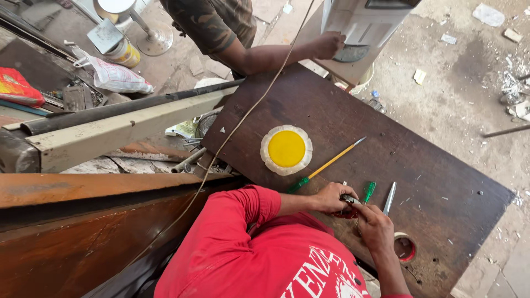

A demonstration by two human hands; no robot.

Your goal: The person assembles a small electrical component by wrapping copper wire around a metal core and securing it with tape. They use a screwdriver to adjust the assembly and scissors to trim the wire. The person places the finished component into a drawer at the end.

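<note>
1. Red shirt (259, 259) fills the bottom of the view. It belongs to the person whose two bare arms reach out over a dark brown board (342, 110).
2. The left hand (330, 197) is clenched around a small metal part (349, 200), with something red showing just under it. What the part is cannot be made out.
3. The right hand (375, 226) comes in from the other side, its fingers curled and pinching the same part, so both hands meet on it. The part is held just above the board's near edge.
4. A green-handled screwdriver (326, 165) with a yellow shaft lies slantwise on the board, its handle just beside the left hand.
5. A shorter green tool handle (369, 191) and a slim silver tool (390, 197) lie just beyond the right hand.
6. A yellow disc (286, 149) with a pale scalloped rim sits flat on the board, near the screwdriver.
7. A round hole (406, 246) with a red ring inside is cut in the board, just beside the right wrist.
8. At the far end, a co-worker's hand (328, 44) rests on a pale grey casing (361, 22).
9. A thin cord (243, 118) runs across the board's left corner, past a cream beam (127, 129) and a black pipe (110, 110).
</note>
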